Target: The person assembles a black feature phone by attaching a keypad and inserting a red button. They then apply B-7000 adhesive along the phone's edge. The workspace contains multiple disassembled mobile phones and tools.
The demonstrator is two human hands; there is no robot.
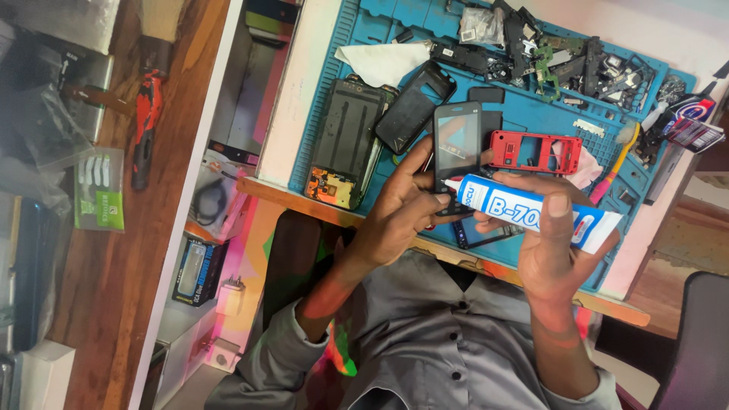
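Right hand (550,243), centre right of frame: grip closed around a white-and-blue glue tube (535,212), thumb pressed flat on top, fingers wrapped beneath. Tube's long axis runs roughly level across the frame, dipping a little toward the right; crimped tail at lower right, nozzle pointing left.

Left hand (399,216), centre of frame: grip closed on a small dark phone body (457,148), held upright with its screen side toward the camera. Thumb and fingertips pinch its lower end. Phone's long axis near vertical in the frame, so it crosses the tube's axis at close to a right angle.

Key relation: the nozzle tip sits just at the phone's lower edge, right beside the left fingertips; contact or a hair apart cannot be told. Phone lies left and slightly up from the right grip. Both hands hover over the near edge of the bench.

Around: blue work mat (531,114) on the bench, carrying a red phone frame (535,152) just right of the held phone, a black back cover (414,106) and a larger opened handset (345,140) at its left, loose small parts across the upper right. Grey buttoned shirt (425,342) below.
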